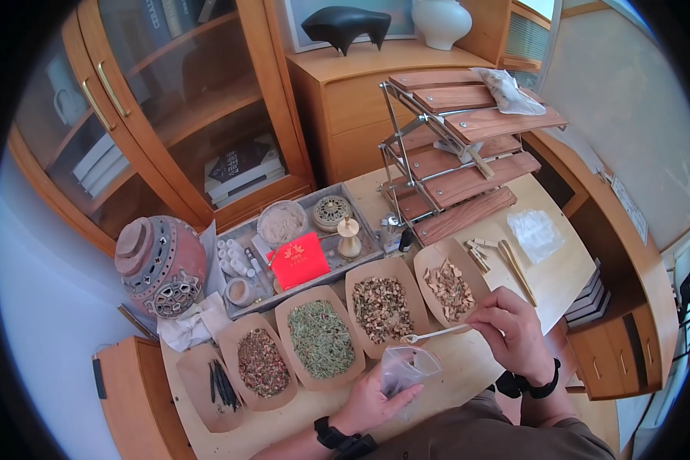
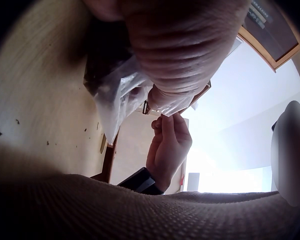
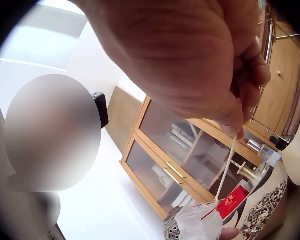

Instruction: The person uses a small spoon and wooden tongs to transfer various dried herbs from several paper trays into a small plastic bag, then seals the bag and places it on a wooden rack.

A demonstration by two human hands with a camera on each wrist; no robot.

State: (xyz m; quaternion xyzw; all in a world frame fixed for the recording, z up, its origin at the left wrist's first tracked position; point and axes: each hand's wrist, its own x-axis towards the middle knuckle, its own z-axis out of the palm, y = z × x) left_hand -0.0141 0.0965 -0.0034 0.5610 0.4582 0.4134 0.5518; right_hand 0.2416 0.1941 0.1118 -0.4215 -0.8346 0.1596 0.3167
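My left hand [image 1: 369,402] grips a small clear plastic zip bag [image 1: 412,366] near the table's front edge, its mouth upward. Between thumb and fingers, my right hand [image 1: 512,336] pinches the end of a thin, pale, long-handled spoon [image 1: 441,332]. The spoon's small bowl lies over the bag's mouth, as the right wrist view also shows with the spoon handle [image 3: 226,172] slanting down to the bag [image 3: 196,223]. Behind the hands stand paper trays: one with brown and pale chopped pieces [image 1: 381,307], another with pale chips [image 1: 448,290].
Further left are trays of green dried herb [image 1: 319,337], reddish bits [image 1: 264,362] and dark pods [image 1: 222,386]. A grey tray [image 1: 372,230] behind holds a red packet [image 1: 299,261] and brass pieces. A wooden folding rack [image 1: 468,153] rises at the back right, near brass tongs [image 1: 517,270].
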